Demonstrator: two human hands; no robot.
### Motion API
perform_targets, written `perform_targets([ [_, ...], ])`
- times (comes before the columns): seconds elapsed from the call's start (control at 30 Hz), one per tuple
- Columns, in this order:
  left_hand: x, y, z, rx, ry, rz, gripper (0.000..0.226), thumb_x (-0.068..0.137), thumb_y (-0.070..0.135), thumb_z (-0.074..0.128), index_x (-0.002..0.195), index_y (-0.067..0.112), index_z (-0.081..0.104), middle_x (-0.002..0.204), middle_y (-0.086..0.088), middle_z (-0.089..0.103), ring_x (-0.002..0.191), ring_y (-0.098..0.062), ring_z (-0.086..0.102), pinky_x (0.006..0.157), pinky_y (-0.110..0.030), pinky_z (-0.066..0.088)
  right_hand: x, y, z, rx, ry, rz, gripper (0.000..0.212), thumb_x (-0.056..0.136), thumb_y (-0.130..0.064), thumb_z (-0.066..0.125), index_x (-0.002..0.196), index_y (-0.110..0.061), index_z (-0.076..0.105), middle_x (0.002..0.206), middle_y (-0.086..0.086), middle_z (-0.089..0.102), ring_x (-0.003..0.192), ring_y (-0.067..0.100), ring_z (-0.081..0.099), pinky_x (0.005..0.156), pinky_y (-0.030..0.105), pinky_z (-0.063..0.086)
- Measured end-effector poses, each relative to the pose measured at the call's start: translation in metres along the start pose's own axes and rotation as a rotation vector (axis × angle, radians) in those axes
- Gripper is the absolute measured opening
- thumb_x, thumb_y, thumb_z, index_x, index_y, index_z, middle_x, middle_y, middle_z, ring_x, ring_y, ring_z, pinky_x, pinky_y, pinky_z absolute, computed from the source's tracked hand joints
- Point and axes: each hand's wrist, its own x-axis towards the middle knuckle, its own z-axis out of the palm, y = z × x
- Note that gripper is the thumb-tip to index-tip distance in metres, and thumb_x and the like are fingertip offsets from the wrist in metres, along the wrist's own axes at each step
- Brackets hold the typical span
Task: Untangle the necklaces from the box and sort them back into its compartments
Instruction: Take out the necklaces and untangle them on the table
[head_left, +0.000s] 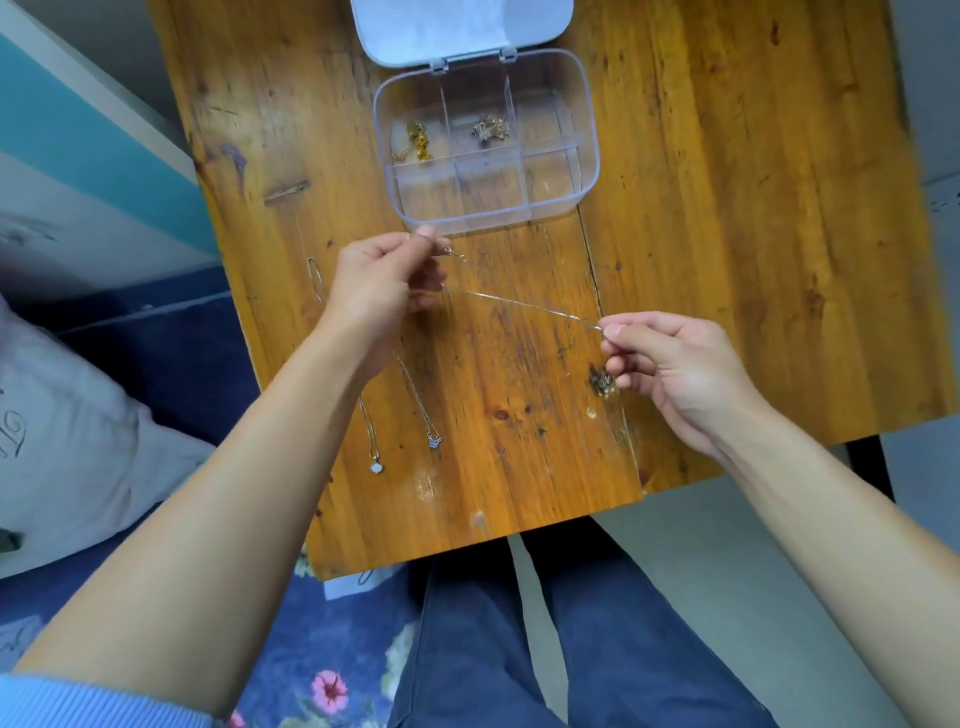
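A thin silver chain (524, 306) is stretched above the table between my hands. My left hand (379, 286) pinches one end just in front of the box. My right hand (670, 364) pinches the other end lower right. The clear plastic box (587, 171) stands open with its lid (457, 31) folded back. A gold necklace (415, 143) lies in its back left compartment and a pale gold one (491, 129) in the back middle one. Two silver pendant necklaces (375, 447) (423, 402) lie on the wood under my left forearm.
The wooden table (727, 234) has a dark knot (602, 382) beside my right hand. A paper clip (315, 275) lies left of my left hand. Below are my legs in blue trousers (519, 649), a flowered blue cloth (322, 675) and a pillow (67, 441).
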Motion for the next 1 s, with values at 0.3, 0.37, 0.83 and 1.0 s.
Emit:
perform_targets([
  [0.3, 0.003, 0.006, 0.001, -0.593, -0.198, -0.215, 0.025, 0.087, 0.0, 0.048, 0.106, 0.005, 0.064, 0.101, -0.01, 0.076, 0.097, -0.024, 0.073, 0.079, -0.031, 0.057, 0.004, 0.007, 0.006, -0.283, 0.053, -0.108, 0.012, 0.08, 0.0, 0.073, 0.081, -0.012, 0.073, 0.073, 0.01, 0.07, 0.063, 0.012, 0.066, 0.049, 0.018, 0.051],
  [0.37, 0.005, 0.004, -0.004, -0.62, -0.187, -0.192, 0.026, 0.086, -0.001, 0.048, 0.105, 0.005, 0.065, 0.106, -0.009, 0.075, 0.105, -0.024, 0.07, 0.082, -0.032, 0.057, 0.002, 0.008, 0.005, -0.29, 0.058, -0.126, 0.012, 0.08, -0.002, 0.074, 0.079, -0.014, 0.073, 0.07, 0.008, 0.07, 0.063, 0.011, 0.065, 0.049, 0.017, 0.05],
  [0.83, -0.006, -0.019, 0.006, 0.59, -0.081, 0.212, 0.038, 0.075, 0.004, 0.079, 0.11, 0.012, 0.067, 0.088, -0.001, 0.063, 0.076, -0.013, 0.058, 0.08, -0.031, 0.054, -0.014, 0.043, 0.009, -0.528, 0.003, -0.143, 0.011, 0.077, -0.008, 0.077, 0.074, -0.018, 0.073, 0.063, -0.007, 0.063, 0.051, -0.003, 0.048, 0.051, 0.011, 0.041],
  [1.0, -0.007, -0.011, -0.002, 1.014, -0.257, 0.42, 0.039, 0.079, 0.003, 0.068, 0.116, 0.014, 0.064, 0.097, -0.003, 0.064, 0.089, -0.023, 0.06, 0.083, -0.035, 0.051, -0.014, 0.039, -0.002, -0.494, 0.084, -0.129, 0.015, 0.079, -0.005, 0.072, 0.08, -0.02, 0.073, 0.068, 0.004, 0.068, 0.061, 0.012, 0.057, 0.057, 0.025, 0.047],
])
